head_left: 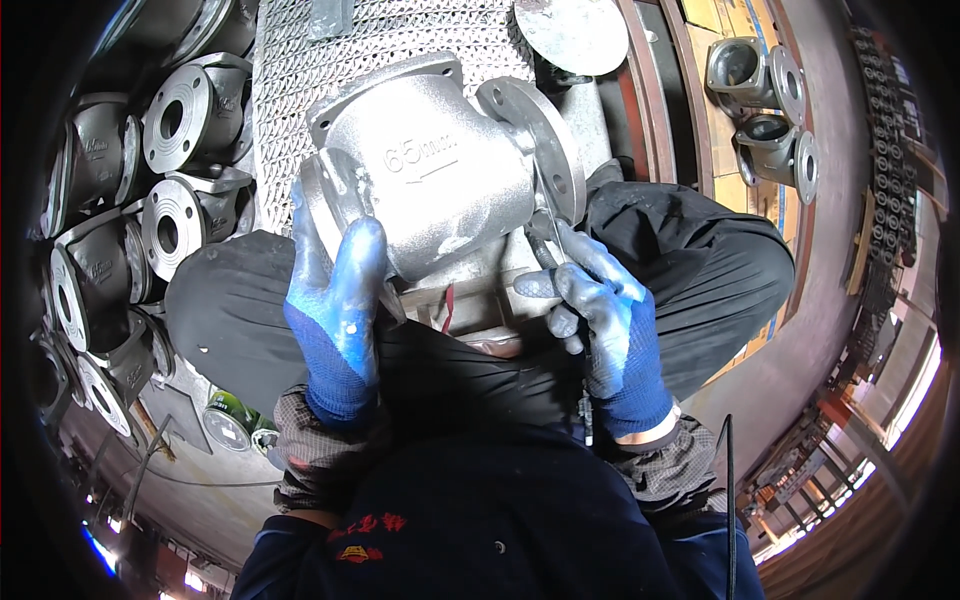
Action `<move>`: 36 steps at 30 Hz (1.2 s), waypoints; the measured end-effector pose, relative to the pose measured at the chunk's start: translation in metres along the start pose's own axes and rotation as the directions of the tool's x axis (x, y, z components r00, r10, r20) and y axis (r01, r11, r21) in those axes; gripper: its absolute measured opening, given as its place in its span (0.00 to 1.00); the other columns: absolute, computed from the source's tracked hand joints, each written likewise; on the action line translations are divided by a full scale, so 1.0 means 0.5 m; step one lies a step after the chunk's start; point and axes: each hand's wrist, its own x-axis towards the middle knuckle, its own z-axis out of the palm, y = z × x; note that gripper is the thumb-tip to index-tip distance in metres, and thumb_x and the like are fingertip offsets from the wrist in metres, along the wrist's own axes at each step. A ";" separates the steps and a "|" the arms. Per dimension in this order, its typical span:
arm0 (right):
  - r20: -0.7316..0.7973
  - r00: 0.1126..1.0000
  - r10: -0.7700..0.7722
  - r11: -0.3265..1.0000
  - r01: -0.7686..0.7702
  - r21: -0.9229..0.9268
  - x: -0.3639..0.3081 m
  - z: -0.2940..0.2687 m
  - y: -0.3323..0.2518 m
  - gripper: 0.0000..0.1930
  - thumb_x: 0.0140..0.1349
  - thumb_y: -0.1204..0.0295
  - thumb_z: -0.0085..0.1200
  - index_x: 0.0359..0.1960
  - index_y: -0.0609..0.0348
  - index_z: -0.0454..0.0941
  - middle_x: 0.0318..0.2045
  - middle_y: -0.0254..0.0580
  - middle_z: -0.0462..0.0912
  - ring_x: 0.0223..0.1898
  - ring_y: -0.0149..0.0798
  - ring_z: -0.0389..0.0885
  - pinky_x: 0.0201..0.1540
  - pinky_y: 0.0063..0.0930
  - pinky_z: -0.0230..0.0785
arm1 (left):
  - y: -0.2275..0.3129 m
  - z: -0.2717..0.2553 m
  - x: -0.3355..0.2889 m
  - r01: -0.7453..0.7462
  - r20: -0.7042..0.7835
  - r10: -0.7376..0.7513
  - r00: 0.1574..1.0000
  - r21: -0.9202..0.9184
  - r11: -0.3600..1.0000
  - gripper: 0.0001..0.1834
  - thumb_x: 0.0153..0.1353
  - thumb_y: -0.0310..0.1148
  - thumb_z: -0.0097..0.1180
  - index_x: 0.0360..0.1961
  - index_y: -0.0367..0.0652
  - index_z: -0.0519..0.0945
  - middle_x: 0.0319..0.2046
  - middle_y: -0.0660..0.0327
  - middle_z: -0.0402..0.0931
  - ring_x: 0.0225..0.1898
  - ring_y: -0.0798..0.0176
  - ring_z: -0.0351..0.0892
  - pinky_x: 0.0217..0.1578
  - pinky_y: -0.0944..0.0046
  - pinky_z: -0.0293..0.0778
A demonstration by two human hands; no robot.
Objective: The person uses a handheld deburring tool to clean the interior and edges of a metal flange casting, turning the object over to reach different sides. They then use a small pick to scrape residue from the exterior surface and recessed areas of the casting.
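A silvery cast-metal valve body point(440, 165) with round and square-cornered flanges lies tilted in front of me, on or close to a mesh-patterned surface. My left hand point(340, 310), in a blue and grey coated glove, grips its left flange, thumb in front and fingers partly hidden behind. My right hand point(605, 315), gloved alike, is closed around a slim pen-like tool point(553, 222). The tool's thin shaft reaches into the gap between the right flange point(545, 150) and the body. Where its tip touches is hard to make out.
Similar castings point(185, 120) are stacked along the left side. Two more castings point(770, 140) stand on cardboard at the right. A round metal plate point(575, 35) sits at the far side. My crossed legs point(690, 270) flank the work, and a green can point(230, 420) stands at lower left.
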 end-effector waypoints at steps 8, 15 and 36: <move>-0.019 1.000 0.001 0.995 0.001 0.099 -0.003 -0.015 0.001 0.22 0.65 0.74 0.41 0.60 0.70 0.65 0.31 0.45 0.83 0.18 0.20 0.64 0.18 0.12 0.55 | -0.009 -0.004 0.002 -0.314 0.077 0.304 0.949 0.260 0.913 0.28 0.67 0.30 0.48 0.66 0.38 0.57 0.53 0.54 0.69 0.43 0.68 0.73 0.44 0.70 0.70; -0.087 0.996 -0.036 0.998 0.041 0.047 0.002 0.011 0.025 0.21 0.65 0.78 0.42 0.60 0.69 0.67 0.31 0.41 0.81 0.20 0.21 0.68 0.22 0.12 0.62 | -0.037 -0.034 0.009 -0.534 0.223 0.517 0.826 0.603 0.593 0.17 0.66 0.24 0.49 0.56 0.43 0.74 0.66 0.40 0.55 0.52 0.57 0.76 0.48 0.65 0.74; 0.110 0.992 0.060 0.995 -0.068 0.067 0.010 -0.022 -0.016 0.21 0.67 0.73 0.39 0.61 0.66 0.66 0.34 0.49 0.83 0.19 0.24 0.72 0.18 0.13 0.62 | -0.028 -0.024 0.005 -0.405 0.121 0.404 0.907 0.516 0.755 0.16 0.66 0.25 0.48 0.55 0.38 0.74 0.64 0.41 0.60 0.48 0.59 0.78 0.46 0.66 0.75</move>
